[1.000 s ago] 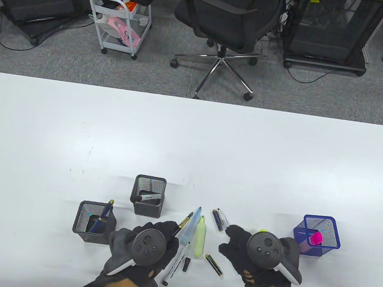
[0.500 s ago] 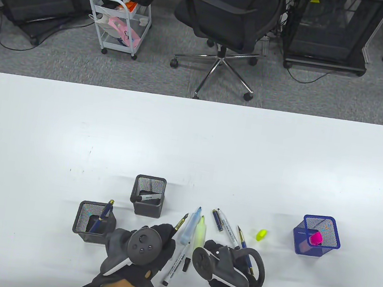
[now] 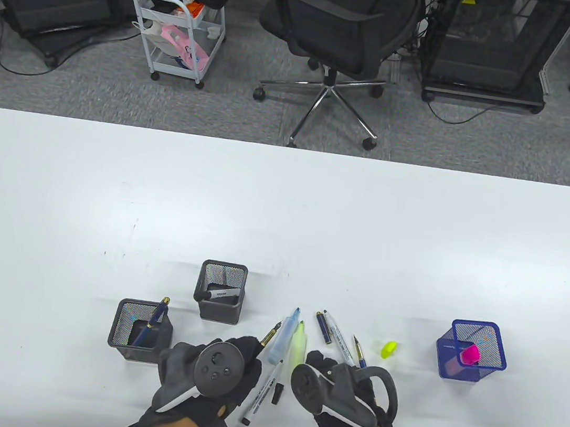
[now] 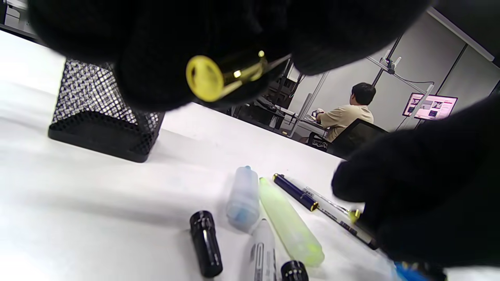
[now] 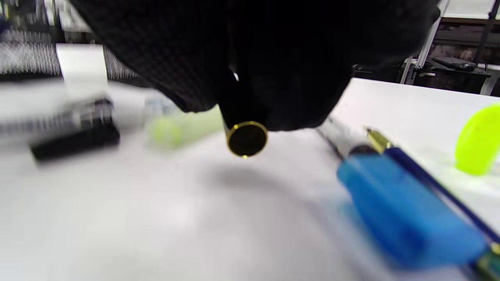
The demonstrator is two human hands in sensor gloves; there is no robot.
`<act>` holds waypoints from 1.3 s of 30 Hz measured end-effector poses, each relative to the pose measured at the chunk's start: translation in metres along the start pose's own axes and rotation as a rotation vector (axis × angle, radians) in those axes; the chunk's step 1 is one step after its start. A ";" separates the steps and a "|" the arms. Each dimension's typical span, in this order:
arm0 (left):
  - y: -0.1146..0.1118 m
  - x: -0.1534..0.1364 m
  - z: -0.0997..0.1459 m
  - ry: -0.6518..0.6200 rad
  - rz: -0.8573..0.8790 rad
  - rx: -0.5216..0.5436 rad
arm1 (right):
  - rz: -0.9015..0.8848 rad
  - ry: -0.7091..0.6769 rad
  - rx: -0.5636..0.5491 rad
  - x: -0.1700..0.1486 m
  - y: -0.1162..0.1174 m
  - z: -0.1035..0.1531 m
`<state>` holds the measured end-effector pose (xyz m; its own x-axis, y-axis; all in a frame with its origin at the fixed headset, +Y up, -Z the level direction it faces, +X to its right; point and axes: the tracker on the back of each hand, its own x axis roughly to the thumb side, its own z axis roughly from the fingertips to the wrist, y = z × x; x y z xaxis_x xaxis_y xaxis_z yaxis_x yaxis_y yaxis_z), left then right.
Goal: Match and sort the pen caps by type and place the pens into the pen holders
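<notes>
My left hand [image 3: 251, 349] grips a black fountain pen [image 3: 269, 335] with gold trim; its nib sticks out toward the far side, and its gold end [image 4: 204, 78] shows between the fingers. My right hand [image 3: 321, 365] pinches a black cap with a gold rim [image 5: 247, 139] just above the table. Between the hands lie a pale blue highlighter [image 3: 283, 341], a yellow highlighter [image 3: 298, 347], a white marker [image 3: 262, 391] and a small black cap [image 3: 277, 393]. A blue pen cap [image 3: 324, 328], a white pen [image 3: 339, 339] and a blue fountain pen [image 3: 359, 352] lie by the right hand.
A yellow cap [image 3: 389, 349] lies left of the blue mesh holder [image 3: 495, 359], which holds a pink highlighter [image 3: 470, 354]. Two black mesh holders [image 3: 118, 341] [image 3: 217, 315] stand on the left, each with a pen. A blue cap [image 5: 406, 218] lies under my right hand.
My right hand swung left from beside the blue holder to where the black-and-gold cap lay and picked it up, uncovering the yellow cap and blue fountain pen. The left hand barely moved.
</notes>
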<state>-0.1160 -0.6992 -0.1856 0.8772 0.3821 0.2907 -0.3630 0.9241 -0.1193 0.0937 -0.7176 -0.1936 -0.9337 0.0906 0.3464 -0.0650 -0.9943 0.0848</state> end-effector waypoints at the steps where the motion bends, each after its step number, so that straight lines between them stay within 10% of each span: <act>1: 0.000 0.000 0.000 -0.006 -0.002 -0.001 | -0.074 -0.006 -0.023 -0.007 -0.008 0.001; 15: -0.010 0.029 0.004 -0.277 -0.017 -0.040 | -1.002 -0.086 -0.375 -0.088 -0.042 0.023; 39: -0.002 0.042 0.012 -0.280 -0.053 0.014 | -0.928 -0.109 -0.278 -0.049 -0.033 0.022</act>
<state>-0.0824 -0.6849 -0.1620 0.7747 0.3159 0.5477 -0.3247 0.9421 -0.0841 0.1491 -0.6883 -0.1930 -0.4326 0.8355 0.3387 -0.8523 -0.5015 0.1486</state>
